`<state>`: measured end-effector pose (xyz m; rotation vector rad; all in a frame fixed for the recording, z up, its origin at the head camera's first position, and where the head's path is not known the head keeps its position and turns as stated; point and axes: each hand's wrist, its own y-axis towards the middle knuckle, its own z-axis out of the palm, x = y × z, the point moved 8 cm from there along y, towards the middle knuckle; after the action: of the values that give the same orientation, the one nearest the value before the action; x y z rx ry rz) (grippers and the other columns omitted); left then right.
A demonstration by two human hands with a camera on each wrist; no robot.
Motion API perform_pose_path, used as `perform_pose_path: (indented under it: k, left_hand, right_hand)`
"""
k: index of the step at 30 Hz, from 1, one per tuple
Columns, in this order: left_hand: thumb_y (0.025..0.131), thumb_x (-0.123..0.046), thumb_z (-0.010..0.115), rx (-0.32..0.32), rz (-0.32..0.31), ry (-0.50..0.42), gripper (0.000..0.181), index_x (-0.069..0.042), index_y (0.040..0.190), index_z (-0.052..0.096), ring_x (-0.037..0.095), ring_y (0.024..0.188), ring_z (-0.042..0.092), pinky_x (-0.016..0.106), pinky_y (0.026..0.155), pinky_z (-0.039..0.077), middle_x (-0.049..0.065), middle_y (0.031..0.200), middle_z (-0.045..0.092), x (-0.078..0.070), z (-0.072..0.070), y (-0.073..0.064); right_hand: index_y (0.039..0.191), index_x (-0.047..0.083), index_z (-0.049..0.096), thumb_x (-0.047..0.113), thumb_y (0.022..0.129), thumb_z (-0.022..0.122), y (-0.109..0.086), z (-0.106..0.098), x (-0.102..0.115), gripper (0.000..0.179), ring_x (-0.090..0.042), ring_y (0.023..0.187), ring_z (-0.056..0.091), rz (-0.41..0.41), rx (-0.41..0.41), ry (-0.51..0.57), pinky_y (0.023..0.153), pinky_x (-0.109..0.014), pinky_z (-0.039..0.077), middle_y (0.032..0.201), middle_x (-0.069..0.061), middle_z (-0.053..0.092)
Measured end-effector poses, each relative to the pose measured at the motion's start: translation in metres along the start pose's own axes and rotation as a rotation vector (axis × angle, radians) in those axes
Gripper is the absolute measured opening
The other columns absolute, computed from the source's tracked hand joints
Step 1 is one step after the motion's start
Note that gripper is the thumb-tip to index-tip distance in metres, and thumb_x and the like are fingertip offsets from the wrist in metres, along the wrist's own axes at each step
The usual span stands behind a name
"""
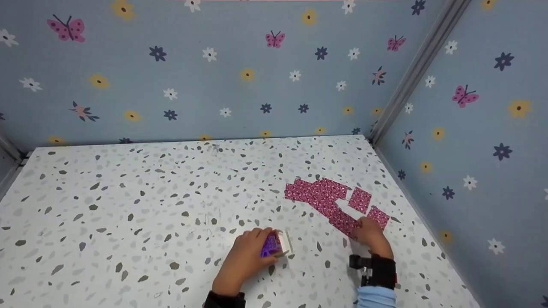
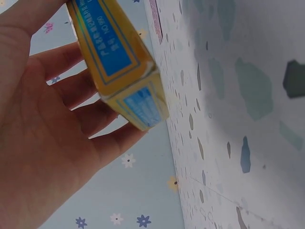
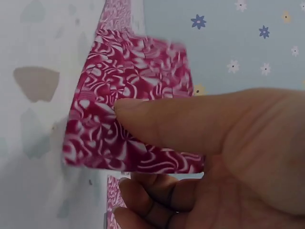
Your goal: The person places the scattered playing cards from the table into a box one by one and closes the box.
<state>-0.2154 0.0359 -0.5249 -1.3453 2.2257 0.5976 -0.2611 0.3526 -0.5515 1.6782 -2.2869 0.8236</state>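
My left hand [image 1: 245,256] grips a small card box [image 1: 271,244] just above or on the table; I cannot tell which. In the head view the box shows a purple face and a white end. The left wrist view shows the card box [image 2: 116,52] with yellow sides and blue printed panels, fingers spread behind it. My right hand [image 1: 371,234] is at the near end of a spread of playing cards [image 1: 323,194] lying with pink-and-white swirled backs up. In the right wrist view its thumb and fingers pinch a playing card [image 3: 128,71], the thumb on the patterned back.
One separate card [image 1: 360,199] lies right of the spread, and another card [image 1: 379,217] lies beside my right hand. The white speckled table [image 1: 141,205] meets a flowered back wall [image 1: 192,81] and a right wall [image 1: 483,171].
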Motion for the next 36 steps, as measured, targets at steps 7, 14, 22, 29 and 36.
perform_pose_path:
  k: [7, 14, 22, 29, 36]
  left_hand:
    - [0.072, -0.034, 0.076, -0.002, 0.009, 0.004, 0.066, -0.008, 0.128, 0.051, 0.030, 0.102, 0.056, 0.048, 0.090, 0.044, 0.011, 0.114, 0.060, -0.003, -0.002, -0.001]
    - [0.072, -0.035, 0.076, -0.014, 0.012, 0.022, 0.067, -0.007, 0.128, 0.051, 0.030, 0.103, 0.057, 0.047, 0.088, 0.045, 0.011, 0.115, 0.060, -0.002, -0.003, -0.002]
    - [0.072, -0.036, 0.075, -0.019, 0.007, 0.014, 0.067, -0.007, 0.128, 0.051, 0.030, 0.103, 0.057, 0.048, 0.090, 0.045, 0.012, 0.116, 0.060, 0.000, -0.002, -0.001]
    - [0.072, -0.036, 0.075, -0.009, -0.004, 0.018, 0.068, -0.007, 0.129, 0.051, 0.030, 0.103, 0.057, 0.047, 0.091, 0.045, 0.012, 0.116, 0.059, 0.000, -0.002, -0.001]
    - [0.072, -0.035, 0.076, -0.019, 0.010, 0.022, 0.066, -0.008, 0.128, 0.051, 0.030, 0.102, 0.057, 0.047, 0.089, 0.045, 0.012, 0.115, 0.060, -0.001, -0.002, 0.000]
  right_hand:
    - [0.092, -0.005, 0.056, 0.008, 0.085, 0.054, -0.006, -0.005, 0.017, 0.015, -0.024, 0.075, 0.052, -0.065, -0.042, -0.003, 0.060, -0.032, 0.042, 0.084, -0.015, 0.056]
    - [0.094, -0.001, 0.056, 0.009, 0.087, 0.058, -0.016, -0.002, 0.047, 0.013, -0.018, 0.072, 0.049, -0.163, -0.053, 0.056, 0.061, -0.028, 0.039, 0.082, -0.009, 0.055]
    - [0.088, 0.002, 0.050, 0.001, 0.087, 0.056, -0.025, 0.016, 0.079, 0.006, -0.017, 0.071, 0.063, -0.230, 0.081, 0.268, 0.063, -0.032, 0.054, 0.083, -0.011, 0.059]
    - [0.114, 0.000, 0.048, 0.002, 0.089, 0.058, -0.036, 0.018, 0.094, 0.027, -0.018, 0.070, 0.065, -0.316, 0.134, 0.368, 0.066, -0.039, 0.057, 0.103, -0.019, 0.056]
    - [0.123, 0.007, 0.044, 0.003, 0.089, 0.059, -0.048, 0.021, 0.113, 0.038, -0.016, 0.060, 0.064, -0.421, 0.214, 0.432, 0.060, -0.042, 0.057, 0.111, -0.026, 0.049]
